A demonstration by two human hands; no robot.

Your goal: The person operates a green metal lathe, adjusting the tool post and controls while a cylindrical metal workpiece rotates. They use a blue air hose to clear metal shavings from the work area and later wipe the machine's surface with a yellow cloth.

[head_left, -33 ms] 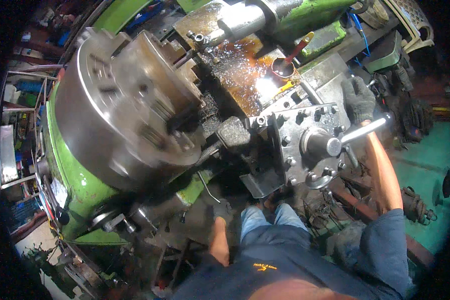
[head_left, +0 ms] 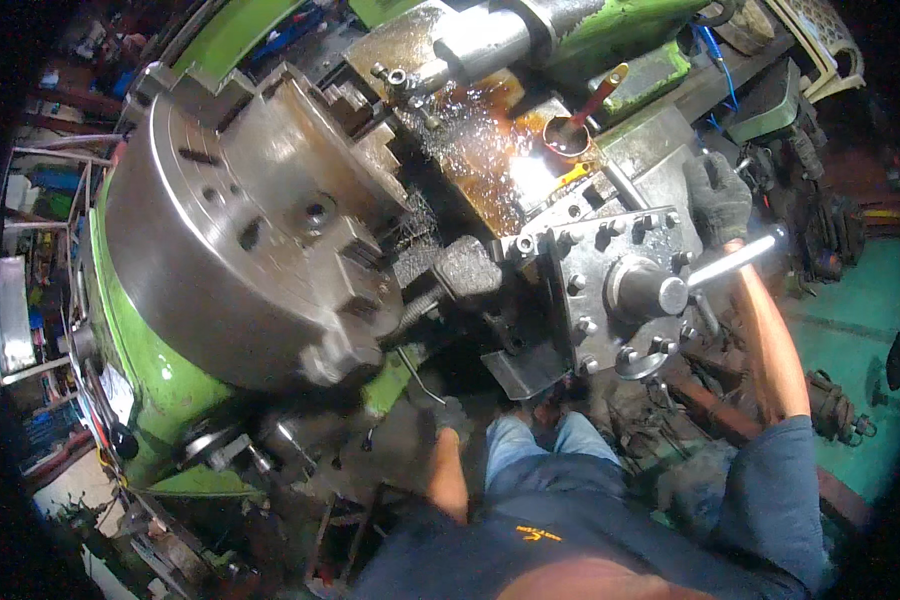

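My right hand [head_left: 720,198], in a dark grey glove, is beyond the lathe's square tool post [head_left: 620,290]. Its fingers curl down over something hidden beneath them. The tool post's clamping handle [head_left: 735,258] crosses above my right wrist. Low in the middle, my gloved left hand [head_left: 451,412] is beside the end of a thin bent lever [head_left: 422,376]; shadow hides its fingers. On the left is the large steel chuck [head_left: 200,270], its stepped jaws around a round metal part [head_left: 315,150]. A thick toolholder [head_left: 465,270] extends from the tool post toward the chuck.
A red-handled brush [head_left: 602,95] stands in a small pot [head_left: 566,138], near a yellow tool [head_left: 573,176]. Wet, shiny metal [head_left: 475,130] lies behind the toolholder. The green tailstock [head_left: 620,40] is at the back. Dark chips [head_left: 415,235] lie beside the chuck.
The chuck has turned, bringing its jaws to different places; its face looks less blurred now. Both hands stay in nearly the same positions.
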